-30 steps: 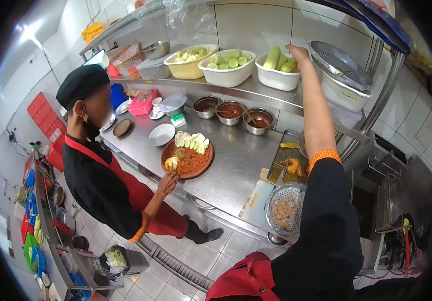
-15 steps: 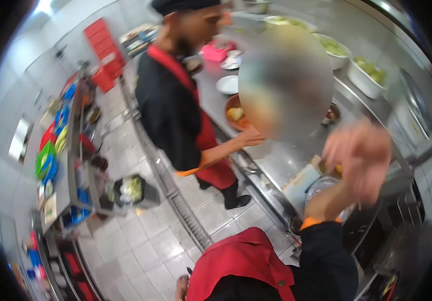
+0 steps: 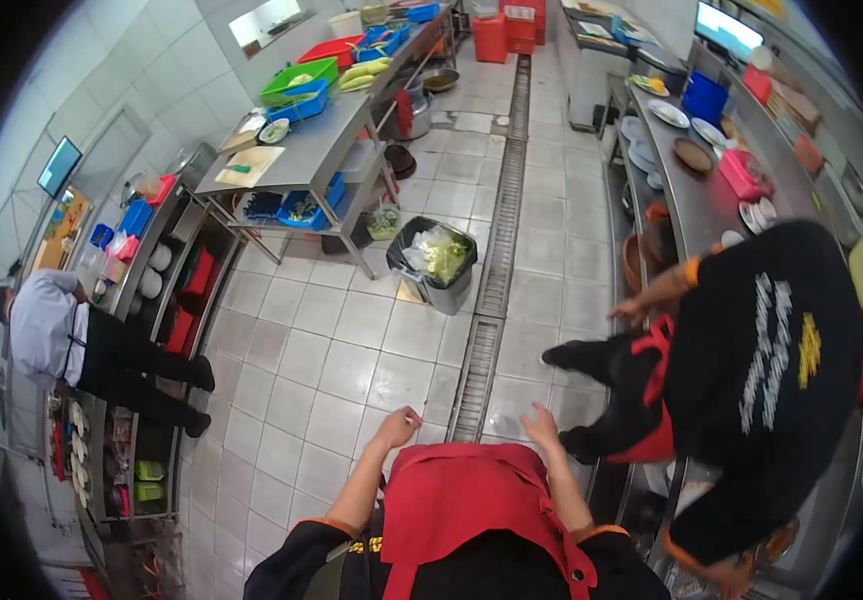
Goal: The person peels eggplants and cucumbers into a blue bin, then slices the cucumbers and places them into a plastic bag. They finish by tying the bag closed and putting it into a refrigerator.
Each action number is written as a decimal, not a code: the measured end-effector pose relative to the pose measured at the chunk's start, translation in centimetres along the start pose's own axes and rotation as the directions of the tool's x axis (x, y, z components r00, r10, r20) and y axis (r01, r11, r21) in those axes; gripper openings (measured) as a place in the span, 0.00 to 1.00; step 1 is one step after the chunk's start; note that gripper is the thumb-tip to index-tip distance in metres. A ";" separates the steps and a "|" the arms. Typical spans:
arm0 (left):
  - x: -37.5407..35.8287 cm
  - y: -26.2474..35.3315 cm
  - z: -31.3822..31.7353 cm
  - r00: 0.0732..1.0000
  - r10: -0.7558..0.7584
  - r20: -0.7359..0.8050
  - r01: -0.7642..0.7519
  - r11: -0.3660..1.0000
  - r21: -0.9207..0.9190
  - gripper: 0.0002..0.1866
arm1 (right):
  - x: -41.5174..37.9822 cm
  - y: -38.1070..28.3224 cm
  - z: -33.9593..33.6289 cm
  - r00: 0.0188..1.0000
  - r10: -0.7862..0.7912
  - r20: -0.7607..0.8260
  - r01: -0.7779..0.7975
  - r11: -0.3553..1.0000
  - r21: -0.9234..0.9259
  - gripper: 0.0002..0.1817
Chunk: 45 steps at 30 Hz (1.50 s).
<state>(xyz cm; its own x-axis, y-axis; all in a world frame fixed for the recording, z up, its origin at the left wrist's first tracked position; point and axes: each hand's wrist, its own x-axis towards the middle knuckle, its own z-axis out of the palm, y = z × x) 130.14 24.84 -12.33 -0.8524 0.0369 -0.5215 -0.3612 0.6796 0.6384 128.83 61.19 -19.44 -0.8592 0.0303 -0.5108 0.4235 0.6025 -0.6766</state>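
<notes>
"Pale square tiles (image 3: 291, 352) cover the floor. Condition of the fingers?"

"Left hand (image 3: 397, 427): released, fingers loosely curled. Right hand (image 3: 541, 425): released, fingers loosely spread. Both are raised above the floor."

"Nearest item?"

"Red apron (image 3: 466, 500), worn by the same person, located behind the fingers and between the forearms."

"Beyond the fingertips?"

"One floor grate (image 3: 478, 372) runs away from between the two hands. One lined bin (image 3: 447, 298), holding pale green leaves (image 3: 443, 255), stands farther out. One metal table (image 3: 323, 150) stands beyond the left fingers."

"Other persons?"

"Two. A co-worker (image 3: 771, 350) in black leans to the right of the right fingers; a person in a white top (image 3: 46, 325) stands well left of the left fingers."
</notes>
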 end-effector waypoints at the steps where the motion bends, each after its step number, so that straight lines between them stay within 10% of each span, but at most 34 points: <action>1: 0.6 -0.3 0.6 1.000 0.010 0.018 -0.010 1.000 0.020 0.16 | -0.5 1.4 2.0 0.994 0.059 -0.091 -0.075 0.981 -0.179 0.44; 3: 0.8 -0.7 2.4 0.999 0.010 0.036 -0.010 1.000 0.023 0.18 | 1.5 9.0 6.2 0.866 0.225 0.447 -0.143 0.967 -0.210 0.51; 8: 3.4 -6.2 8.7 0.879 -0.223 0.422 0.310 0.939 -0.151 0.18 | 10.0 15.8 9.2 0.847 0.073 0.527 -0.018 0.994 -0.110 0.41; 15: 9.8 -7.2 7.2 0.831 -0.344 0.437 0.407 0.912 -0.055 0.19 | 19.5 2.7 -3.7 0.919 0.341 0.196 -0.282 0.919 -0.276 0.31; 25: 30.5 -0.8 4.0 0.929 -0.311 0.200 0.349 0.916 -0.198 0.20 | 38.6 -3.7 -12.7 0.960 0.131 0.247 -0.040 0.938 -0.345 0.27; 33: 50.3 6.8 -5.4 0.816 -0.517 0.261 0.562 0.814 -0.147 0.23 | 55.5 -11.4 -21.8 0.968 0.251 0.009 -0.247 0.956 -0.156 0.23; 37: 59.8 11.9 -13.0 0.903 -0.425 -0.060 0.424 0.905 -0.035 0.23 | 66.1 -11.9 -24.5 0.945 0.311 -0.106 -0.305 0.950 0.063 0.21; 41: 66.7 17.0 -19.0 0.899 -0.374 -0.228 0.337 0.923 -0.188 0.22 | 71.1 -18.1 -26.3 0.947 0.316 -0.048 -0.306 0.939 0.158 0.23; 45: 72.6 21.2 -20.2 0.861 -0.468 -0.199 0.362 0.839 -0.407 0.24 | 80.4 -16.1 -26.4 0.966 0.237 0.100 -0.222 0.965 -0.138 0.26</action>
<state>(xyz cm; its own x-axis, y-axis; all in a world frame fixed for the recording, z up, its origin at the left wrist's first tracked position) 53.00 27.15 -25.23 -0.6402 -0.4318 -0.6353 -0.7652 0.2856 0.5770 45.38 75.00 -35.57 -0.7014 0.0920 -0.7068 0.5599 0.6847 -0.4666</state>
